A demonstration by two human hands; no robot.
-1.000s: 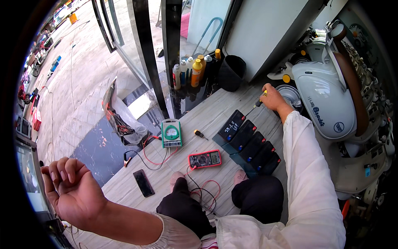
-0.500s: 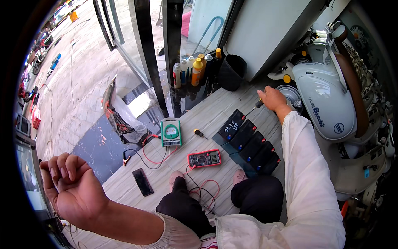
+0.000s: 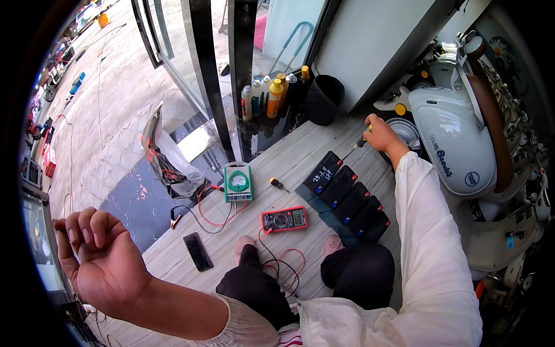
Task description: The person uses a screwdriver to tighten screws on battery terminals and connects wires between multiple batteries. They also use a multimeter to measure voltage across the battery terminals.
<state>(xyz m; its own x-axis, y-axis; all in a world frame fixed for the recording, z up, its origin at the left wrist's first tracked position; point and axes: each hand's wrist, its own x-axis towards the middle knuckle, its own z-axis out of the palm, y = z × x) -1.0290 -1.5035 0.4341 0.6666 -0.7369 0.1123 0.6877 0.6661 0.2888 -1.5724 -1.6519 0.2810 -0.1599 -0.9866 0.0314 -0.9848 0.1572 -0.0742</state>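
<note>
My right hand [image 3: 383, 137] grips a screwdriver [image 3: 360, 142] with a black and yellow handle. Its thin shaft slants down to the red-marked terminal corner of the farthest black battery [image 3: 321, 174]; whether the tip touches is too small to tell. That battery has pale handwriting on top, and several similar black batteries [image 3: 351, 202] stand in a row toward my knees. My left hand [image 3: 104, 260] is raised at the far left, palm up, with fingers loosely curled and nothing in it. A second, short screwdriver [image 3: 279, 185] lies on the floor left of the batteries.
A red multimeter [image 3: 285, 219], its leads [image 3: 283, 263] coiled near my feet, a green-framed tester [image 3: 237, 181] with clamps, and a phone [image 3: 198, 252] lie on the floor. Bottles [image 3: 274, 98] and a black bin [image 3: 324, 99] stand by the doorway. A pale scooter [image 3: 457, 139] is at right.
My right hand has shifted slightly and its fingers have changed position around the screwdriver handle. My left hand stays raised in nearly the same place.
</note>
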